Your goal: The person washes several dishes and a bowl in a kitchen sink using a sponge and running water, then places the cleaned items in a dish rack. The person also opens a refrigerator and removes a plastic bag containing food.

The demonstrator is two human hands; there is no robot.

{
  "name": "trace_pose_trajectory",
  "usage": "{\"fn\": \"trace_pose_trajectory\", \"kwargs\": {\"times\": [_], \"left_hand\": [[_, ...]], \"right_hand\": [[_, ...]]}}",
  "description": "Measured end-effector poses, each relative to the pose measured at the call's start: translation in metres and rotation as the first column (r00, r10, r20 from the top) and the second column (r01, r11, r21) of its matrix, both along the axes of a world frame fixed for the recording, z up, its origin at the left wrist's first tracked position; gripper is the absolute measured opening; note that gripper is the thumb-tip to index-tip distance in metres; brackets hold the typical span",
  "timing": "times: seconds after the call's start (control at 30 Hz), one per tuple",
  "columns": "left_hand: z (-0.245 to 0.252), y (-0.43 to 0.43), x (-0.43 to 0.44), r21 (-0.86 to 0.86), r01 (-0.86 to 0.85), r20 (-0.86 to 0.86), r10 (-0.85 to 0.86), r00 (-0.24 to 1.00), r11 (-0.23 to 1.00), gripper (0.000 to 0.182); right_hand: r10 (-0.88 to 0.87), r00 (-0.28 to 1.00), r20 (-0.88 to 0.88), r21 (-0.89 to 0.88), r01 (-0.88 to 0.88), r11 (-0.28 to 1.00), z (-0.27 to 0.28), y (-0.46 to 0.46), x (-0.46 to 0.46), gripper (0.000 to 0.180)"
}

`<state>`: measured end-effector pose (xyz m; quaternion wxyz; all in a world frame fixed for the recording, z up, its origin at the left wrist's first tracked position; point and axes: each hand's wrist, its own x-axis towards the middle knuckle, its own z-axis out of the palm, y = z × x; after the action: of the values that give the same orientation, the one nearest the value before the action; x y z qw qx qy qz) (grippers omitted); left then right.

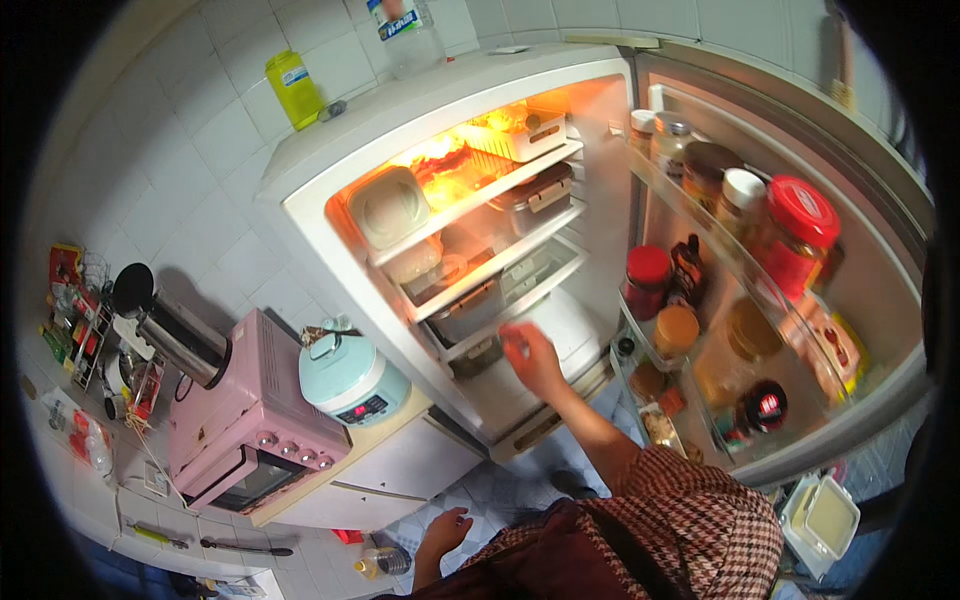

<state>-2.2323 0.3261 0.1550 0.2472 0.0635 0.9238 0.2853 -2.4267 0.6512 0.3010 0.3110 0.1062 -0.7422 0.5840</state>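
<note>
An open refrigerator (352, 289) stands in front of me, lit orange at its top. My right hand (531, 358) is raised at its lower compartment, fingers curled and blurred; I cannot tell whether anything is in them. Just behind that hand are a white bottom surface (564, 324) and a lidded container (466, 309) on a low shelf. Higher up sit a white ribbed basket (517, 139), a brown-lidded box with clips (538, 199) and a pale tub (390, 206). Low at my side hangs my left hand (448, 531), holding nothing, fingers somewhat apart.
To the right the refrigerator door (896, 300) is swung wide, its racks holding a red-lidded jar (799, 232) and several other jars. On the left counter are a light-blue electric cooker (349, 379) and a pink toaster oven (247, 405). An oil bottle (382, 562) is on the floor.
</note>
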Motion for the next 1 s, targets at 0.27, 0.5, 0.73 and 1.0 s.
{"fn": "trace_pose_trajectory", "kwargs": {"times": [0.27,0.5,0.73,1.0], "left_hand": [[0.037,0.071,-0.100,0.095,-0.099,-0.130,0.111,0.985,0.991,0.041],[0.031,0.098,-0.130,0.161,-0.217,-0.117,0.237,0.964,0.963,0.041],[0.023,0.093,-0.132,0.147,-0.374,-0.113,0.391,0.913,0.916,0.039],[0.018,0.107,-0.153,0.179,-0.304,-0.144,0.330,0.933,0.936,0.038]], "right_hand": [[-0.058,0.962,-0.267,0.383,0.162,0.909,0.207,0.049,-0.233,0.015],[-0.042,0.974,0.222,0.653,-0.117,0.748,0.248,0.034,-0.356,0.019],[-0.056,0.962,0.266,0.708,-0.155,0.689,0.255,0.031,-0.402,0.022],[-0.037,0.963,0.268,0.719,-0.174,0.673,0.255,0.032,-0.413,0.024]]}}
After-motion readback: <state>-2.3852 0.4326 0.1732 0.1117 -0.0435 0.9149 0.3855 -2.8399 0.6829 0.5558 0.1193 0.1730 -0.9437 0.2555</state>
